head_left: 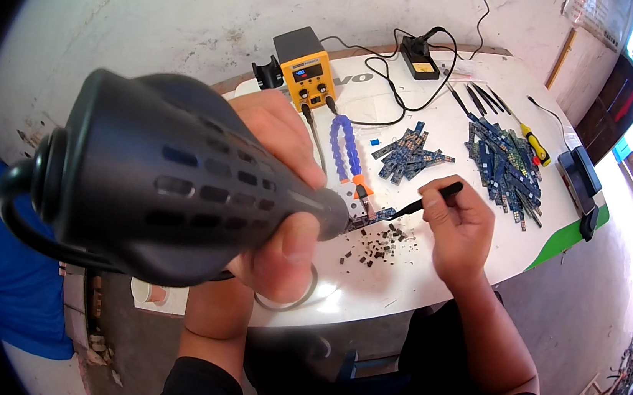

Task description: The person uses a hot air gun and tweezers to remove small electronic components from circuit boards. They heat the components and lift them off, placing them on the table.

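Note:
A large black hot air gun (179, 183) with vent slots fills the left of the view, and my left hand (287, 252) is closed round its narrower front part. Its nozzle end is close to a narrow circuit board strip (378, 217), partly hidden behind it. My right hand (461, 228) pinches black tweezers (426, 200), whose tips reach the strip's right end. An orange-tipped clip on a purple jointed arm (344, 142) comes down at the strip. Many small dark chips (373, 250) lie scattered just in front of it.
Behind stands a yellow soldering station (311, 73), with an iron stand (419, 60) to its right. Board strips lie in a smaller pile (414, 154) and a larger pile (505, 167). Nearby are a yellow-handled screwdriver (535, 145), several dark hand tools (486, 100) and a dark device (579, 179).

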Motion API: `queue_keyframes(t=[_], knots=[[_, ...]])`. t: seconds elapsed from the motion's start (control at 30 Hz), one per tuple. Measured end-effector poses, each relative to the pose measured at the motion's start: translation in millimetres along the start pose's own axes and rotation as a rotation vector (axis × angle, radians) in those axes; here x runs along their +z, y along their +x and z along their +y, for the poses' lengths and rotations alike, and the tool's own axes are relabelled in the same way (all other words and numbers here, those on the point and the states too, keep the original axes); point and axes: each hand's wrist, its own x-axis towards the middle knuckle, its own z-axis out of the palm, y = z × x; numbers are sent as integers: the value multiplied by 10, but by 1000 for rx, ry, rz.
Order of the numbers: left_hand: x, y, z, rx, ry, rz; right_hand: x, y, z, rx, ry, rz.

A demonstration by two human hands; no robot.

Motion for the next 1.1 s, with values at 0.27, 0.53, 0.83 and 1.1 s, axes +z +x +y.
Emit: queue_keyframes(t=[0.27, 0.53, 0.83, 1.1], knots=[[27, -36, -48, 44, -53, 66, -207, 269, 277, 423, -117, -54], [54, -20, 10, -84, -41, 8, 92, 227, 480, 562, -163, -268], [59, -48, -2, -138, -28, 49, 179, 224, 618, 572, -95, -209], [11, -31, -63, -75, -53, 69, 219, 273, 644, 543, -167, -204]])
